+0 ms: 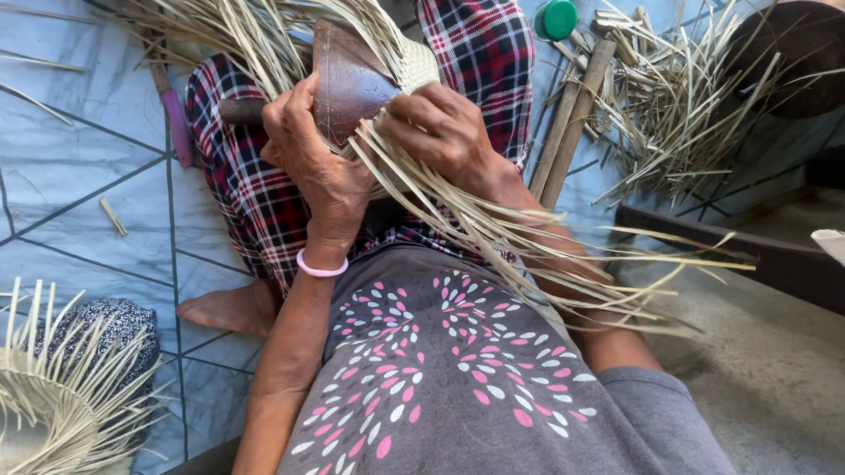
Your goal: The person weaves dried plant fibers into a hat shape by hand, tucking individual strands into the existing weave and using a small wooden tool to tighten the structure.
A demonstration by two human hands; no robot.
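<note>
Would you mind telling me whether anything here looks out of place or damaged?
Nothing looks damaged. Both hands, left hand and right hand, press pale straw strips against a dark wooden mould; offcut straw scraps lie scattered on the blue tarp.

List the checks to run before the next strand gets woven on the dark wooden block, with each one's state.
1. Left hand grips the dark wooden cone-shaped block: ok.
2. Right hand presses the pale woven straw piece against the block: ok.
3. Loose pale straw strands hang free over the checked red and black cloth on the lap: ok, though they cross one another.
4. Which strand the right fingers pinch: cannot tell, fingers cover it.
5. Spare straw pile lies on the blue sheet to the right: ok.
</note>
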